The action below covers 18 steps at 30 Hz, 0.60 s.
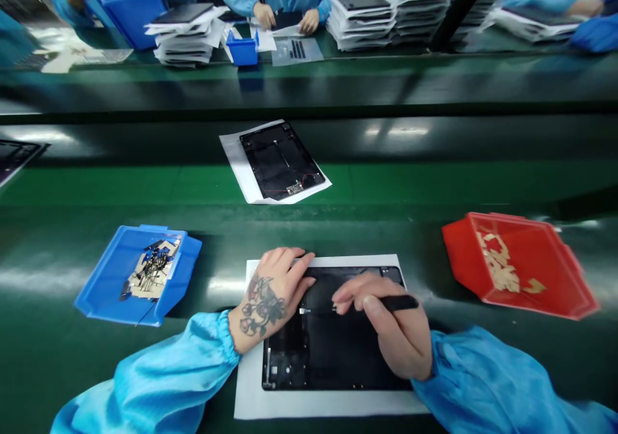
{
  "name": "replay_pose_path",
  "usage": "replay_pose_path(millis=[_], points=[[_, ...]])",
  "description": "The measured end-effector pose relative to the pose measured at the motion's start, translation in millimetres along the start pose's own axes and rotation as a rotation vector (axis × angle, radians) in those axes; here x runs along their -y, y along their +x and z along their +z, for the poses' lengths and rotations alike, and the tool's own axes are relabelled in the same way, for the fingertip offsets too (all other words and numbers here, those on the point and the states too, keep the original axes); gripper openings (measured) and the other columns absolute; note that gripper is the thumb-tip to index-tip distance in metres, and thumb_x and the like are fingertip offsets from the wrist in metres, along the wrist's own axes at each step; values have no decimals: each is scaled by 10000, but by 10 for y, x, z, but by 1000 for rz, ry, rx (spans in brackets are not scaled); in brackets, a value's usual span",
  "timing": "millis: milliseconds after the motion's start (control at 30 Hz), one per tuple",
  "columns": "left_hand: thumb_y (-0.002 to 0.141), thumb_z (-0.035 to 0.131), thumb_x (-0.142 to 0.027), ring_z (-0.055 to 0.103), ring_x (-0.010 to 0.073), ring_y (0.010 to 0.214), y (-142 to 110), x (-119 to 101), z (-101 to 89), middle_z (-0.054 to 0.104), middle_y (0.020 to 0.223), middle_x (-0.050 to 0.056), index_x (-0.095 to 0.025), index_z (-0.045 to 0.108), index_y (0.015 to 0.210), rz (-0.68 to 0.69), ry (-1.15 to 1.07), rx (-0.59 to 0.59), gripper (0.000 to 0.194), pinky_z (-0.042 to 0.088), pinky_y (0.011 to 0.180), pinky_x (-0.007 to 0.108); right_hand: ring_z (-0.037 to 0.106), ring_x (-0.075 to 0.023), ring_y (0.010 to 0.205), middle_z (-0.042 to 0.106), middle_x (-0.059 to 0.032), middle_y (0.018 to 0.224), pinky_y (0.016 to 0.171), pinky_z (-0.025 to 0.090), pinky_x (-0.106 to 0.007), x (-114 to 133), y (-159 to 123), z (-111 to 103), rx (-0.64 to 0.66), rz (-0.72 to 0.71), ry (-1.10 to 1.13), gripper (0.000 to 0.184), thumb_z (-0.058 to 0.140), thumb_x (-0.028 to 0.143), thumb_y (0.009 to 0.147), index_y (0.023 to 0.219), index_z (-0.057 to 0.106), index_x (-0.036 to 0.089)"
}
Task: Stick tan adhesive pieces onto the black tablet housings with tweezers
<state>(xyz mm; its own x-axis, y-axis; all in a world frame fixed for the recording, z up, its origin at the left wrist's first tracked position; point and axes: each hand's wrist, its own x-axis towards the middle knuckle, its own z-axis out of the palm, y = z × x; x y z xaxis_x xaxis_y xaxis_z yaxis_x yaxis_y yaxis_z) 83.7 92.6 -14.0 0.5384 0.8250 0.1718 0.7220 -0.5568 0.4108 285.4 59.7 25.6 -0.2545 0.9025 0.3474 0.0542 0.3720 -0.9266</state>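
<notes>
While a long green table [58, 369] carries it on a white paper sheet [251, 402], the thin black tablet housing [333, 363], seemingly stiff but fragile and best held by its edges, lies beneath both hands; the left hand [273, 292] rests on it, apart from the right hand [391, 324], which holds a slim black pen-shaped tool [398, 302].

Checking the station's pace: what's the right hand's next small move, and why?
Probably move the tip of the black tool in the right hand onto the small silver part, with the left hand steadying the black panel. The tip sits just short of that part, and the panel lies unclamped on a paper sheet.
</notes>
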Motion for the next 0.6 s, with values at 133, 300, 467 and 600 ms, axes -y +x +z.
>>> replay_pose_path(millis=[133,300,467,600], points=[[909,520,-336,507,241,886,214,-72,117,575,971,86,-153,576,1086,-40,60,107,260,452,774,401,648,-164,746,662,-36,795,666,506,-288,115,-274,-127,99,-61,-123,154,414,127,910,899,547,206],[893,556,-277,478,199,815,270,-53,144,536,849,34,-170,549,819,-90,-86,92,130,431,755,347,655,-153,715,674,-34,803,657,477,-273,123,-645,-352,109,-112,-281,154,431,100,863,917,532,201],[943,438,-248,489,189,775,174,-64,189,534,823,36,-179,532,760,-89,-89,5,217,427,723,334,661,-164,714,677,-26,793,634,481,-279,40,-962,-586,3,-17,-380,136,429,140,894,905,540,218],[961,380,-291,532,180,692,263,-93,130,568,763,31,-189,515,780,-151,-70,5,248,440,654,307,607,-132,499,625,13,606,457,445,-243,-69,-1079,-765,-57,-104,-446,176,407,215,924,791,522,233]])
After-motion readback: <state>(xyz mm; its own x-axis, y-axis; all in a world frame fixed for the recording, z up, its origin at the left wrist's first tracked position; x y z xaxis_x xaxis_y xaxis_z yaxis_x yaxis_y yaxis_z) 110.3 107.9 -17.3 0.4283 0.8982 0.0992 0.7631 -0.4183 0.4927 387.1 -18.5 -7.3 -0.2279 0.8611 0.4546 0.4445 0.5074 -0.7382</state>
